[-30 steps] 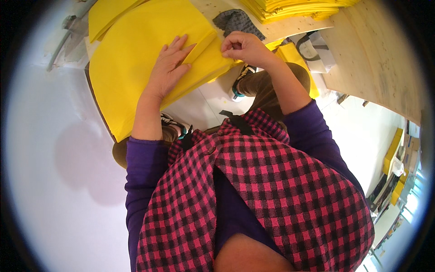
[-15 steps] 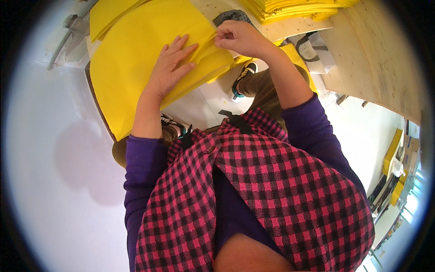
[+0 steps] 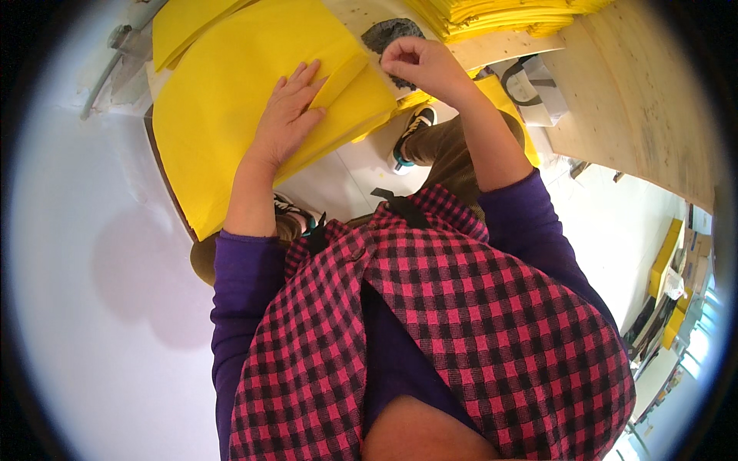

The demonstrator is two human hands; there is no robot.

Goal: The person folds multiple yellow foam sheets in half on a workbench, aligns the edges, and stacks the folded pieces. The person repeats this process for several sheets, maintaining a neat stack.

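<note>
Yellow, soft-looking sheet material is lying under the person's left hand [image 3: 286,121], which is pressing flat with its fingers spread and its thumb held out to the side. Just off the sheet's right edge, the right hand [image 3: 424,69] is hovering, its fingers curling in to meet the thumb; from where I'm standing I cannot tell whether anything thin is caught between them. The two hands are staying apart, with a narrow, raised yellow fold [image 3: 343,80] lying between them. That fold is running slantwise, its near end beside the left thumb and forefinger, its far end pointing up and rightward, close to the right fingertips but seemingly not touching them. So the left hand is the nearer one, bearing on the broad yellow sheet [image 3: 223,100], while the right is waiting beyond the far end of the fold's long axis.

Farther out, a crumpled dark-grey textured cloth [image 3: 390,34] is lying behind the right hand, and a thick stack of folded yellow sheets [image 3: 492,19] is sitting beyond it. Below, a dark shoe with pale laces [image 3: 416,129] is showing on the floor.
</note>
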